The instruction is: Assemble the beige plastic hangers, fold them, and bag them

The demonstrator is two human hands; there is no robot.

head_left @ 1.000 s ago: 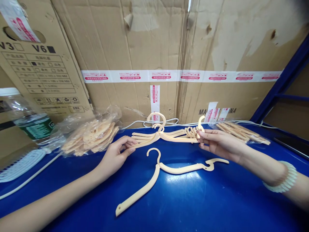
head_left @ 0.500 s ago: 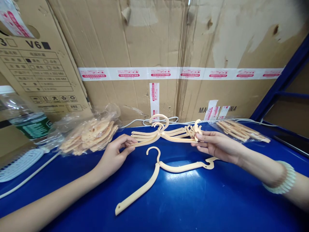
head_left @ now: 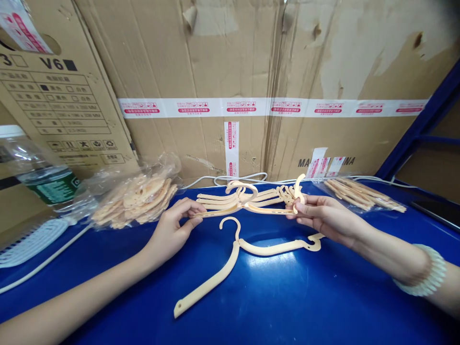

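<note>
L hand [head_left: 179, 224] is pinching held hanger [head_left: 224, 211] by L end; it's spanning both hands, behind loose hanger [head_left: 251, 247]; R hand [head_left: 325, 218] is gripping curved end pc [head_left: 298, 187]. Step: appar. adjusting that pc; next move prob. needing steady L hold.

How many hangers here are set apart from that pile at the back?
2. One hanger is held between the left hand and right hand; the other hanger lies on the blue table in front. The pile is partly hidden.
</note>
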